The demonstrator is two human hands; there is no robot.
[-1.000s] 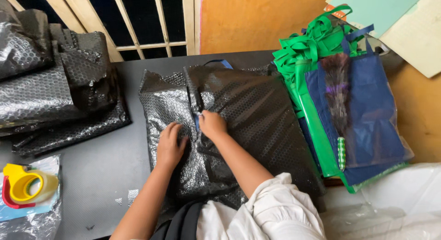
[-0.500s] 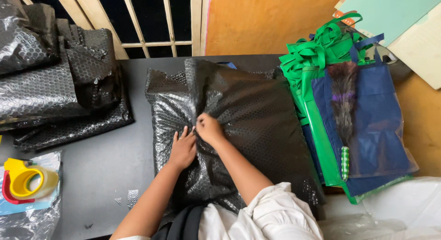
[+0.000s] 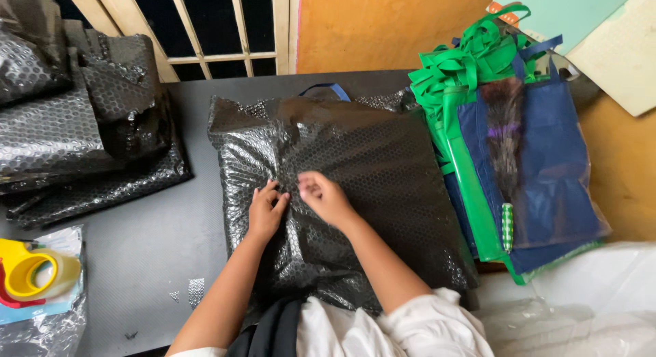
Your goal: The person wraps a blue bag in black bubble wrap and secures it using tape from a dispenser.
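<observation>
Head view, looking down on a dark table [image 3: 171, 261]. Black bubble-wrap parcel [image 3: 342, 193] lies at centre, filling most of the space between the stack on the left and the bags on the right; a blue strap loop [image 3: 328, 90] pokes out at its far edge, so something like a bag seems to be wrapped inside. Both hands sit on the parcel's top face, near its middle, close to each other but not touching. Left hand [image 3: 265, 210]: fingers bent and close together, tips pressed down on the wrap where the overlapping flap looks to end, probably to keep the fold flat. Right hand [image 3: 324, 196]: fingers loosely curled toward the left hand, tips at the same crease; cannot tell if they pinch the film or only rest on it. Neither hand lifts anything. Far left: a stack of 2 or more similar black bubble-wrapped bundles [image 3: 75, 125], well apart from the hands. Near left: yellow tape dispenser [image 3: 31, 275] with a roll on it, lying on a clear plastic sheet within reach of the left arm. Right of the parcel: green fabric bags [image 3: 471, 70] with tangled handles, partly under a navy bag in clear film [image 3: 553, 166], and a dark feather duster [image 3: 504, 145] with a green handle lying on top. White sleeves at near edge.
</observation>
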